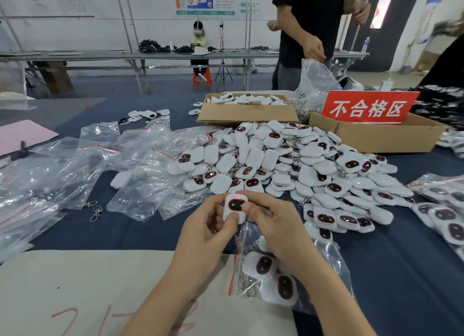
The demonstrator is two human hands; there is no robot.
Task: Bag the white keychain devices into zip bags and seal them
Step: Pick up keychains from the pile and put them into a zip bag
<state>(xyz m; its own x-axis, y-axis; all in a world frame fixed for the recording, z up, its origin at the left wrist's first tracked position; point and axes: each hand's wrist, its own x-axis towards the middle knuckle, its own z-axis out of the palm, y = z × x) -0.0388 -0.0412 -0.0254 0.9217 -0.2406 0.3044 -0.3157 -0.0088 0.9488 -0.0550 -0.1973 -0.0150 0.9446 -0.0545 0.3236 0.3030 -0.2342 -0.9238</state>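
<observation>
The left hand (pixel 213 226) and the right hand (pixel 275 222) meet above the near part of the surface (pixel 401 265) and together pinch one white keychain device (pixel 235 207). It is held upright with its dark, red-rimmed window facing the camera and a small red light showing near its top. The left thumb lies on the lower face with the other fingers curled behind. The right thumb presses the right edge of the window and the forefinger crosses the top. Both hands are narrowly closed around it.

Directly under the right wrist lies a zip bag (pixel 253 262) with a red strip along its left edge. White devices and their metal chains are already inside it. It straddles the border between a pale sheet (pixel 88 280) marked in red and the dark blue cloth.

Just beyond the fingers begins the big pile of devices (pixel 301 164), spreading right and back to two cardboard boxes (pixel 247 115); the right one carries a red sign (pixel 366 108). Empty zip bags (pixel 130 159) are strewn to the left, with loose metal clips (pixel 96 211) at their near edge. Filled bags (pixel 444 210) lie at the far right.

Bare cloth shows left of the hands, and also right of the zip bag, towards the near edge.
</observation>
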